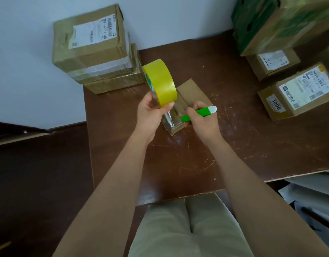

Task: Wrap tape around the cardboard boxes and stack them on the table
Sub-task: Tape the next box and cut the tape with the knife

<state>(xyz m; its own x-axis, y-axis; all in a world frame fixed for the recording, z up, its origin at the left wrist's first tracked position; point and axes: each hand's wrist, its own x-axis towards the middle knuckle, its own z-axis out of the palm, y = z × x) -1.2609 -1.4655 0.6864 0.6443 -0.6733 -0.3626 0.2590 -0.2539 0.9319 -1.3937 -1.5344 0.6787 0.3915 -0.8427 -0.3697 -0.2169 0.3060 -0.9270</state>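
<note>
A small cardboard box [192, 91] lies in the middle of the brown table [197, 160]. My left hand [150, 114] grips a yellow tape roll [160, 81] held upright just above the box's left side. A strip of clear tape [168, 119] runs from the roll down over the box's near end. My right hand [200, 118] holds a green and white cutter [200, 112] over the box, its green end against the tape strip.
Two taped boxes [94, 49] are stacked at the table's back left corner against the wall. Labelled boxes [299, 93] and a green printed box [282, 21] stand at the right. The table's front edge is near my lap.
</note>
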